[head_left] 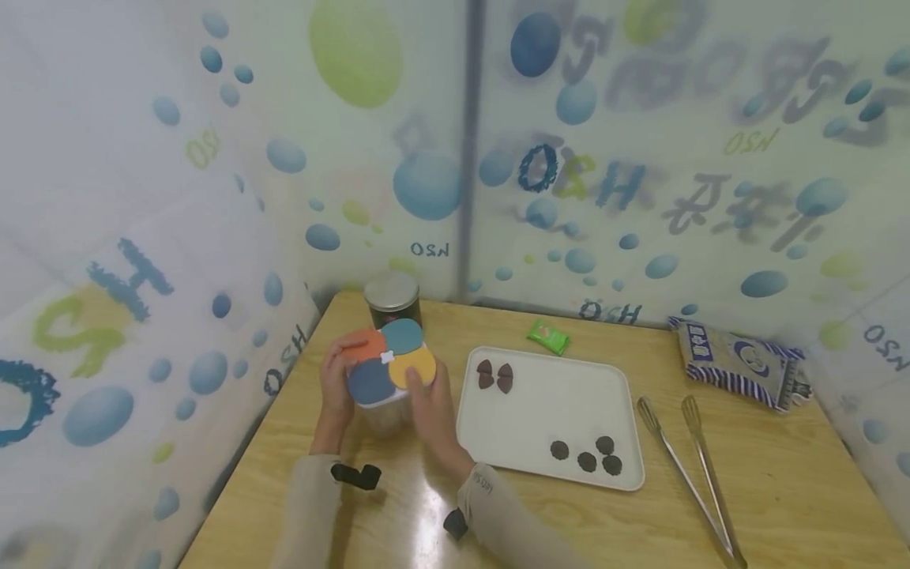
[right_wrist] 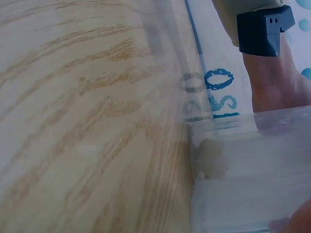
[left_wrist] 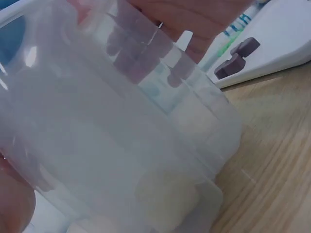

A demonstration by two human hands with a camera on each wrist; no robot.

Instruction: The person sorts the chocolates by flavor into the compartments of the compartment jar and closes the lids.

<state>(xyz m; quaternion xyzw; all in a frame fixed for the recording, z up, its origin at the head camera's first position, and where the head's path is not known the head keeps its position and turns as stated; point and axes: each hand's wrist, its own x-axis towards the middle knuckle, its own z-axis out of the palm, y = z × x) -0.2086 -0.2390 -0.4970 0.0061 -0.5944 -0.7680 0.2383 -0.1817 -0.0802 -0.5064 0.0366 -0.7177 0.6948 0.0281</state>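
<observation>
Tin [head_left: 392, 294] partly hidden (behind coloured lid [head_left: 391, 363]), pale lump [left_wrist: 167, 199] blurred, sleeves [head_left: 309, 506] cropped

"What's being held?"
"The left hand [head_left: 336, 387] and right hand [head_left: 431, 403] grip a container [head_left: 387, 416] with a four-coloured lid [head_left: 373, 381]."
"And to its right?"
"A white tray [head_left: 547, 411], then metal tongs [head_left: 712, 474]."

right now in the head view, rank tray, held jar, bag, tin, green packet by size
1. Tray
2. Bag and jar, too alike to rank
3. Tin
4. Green packet
</observation>
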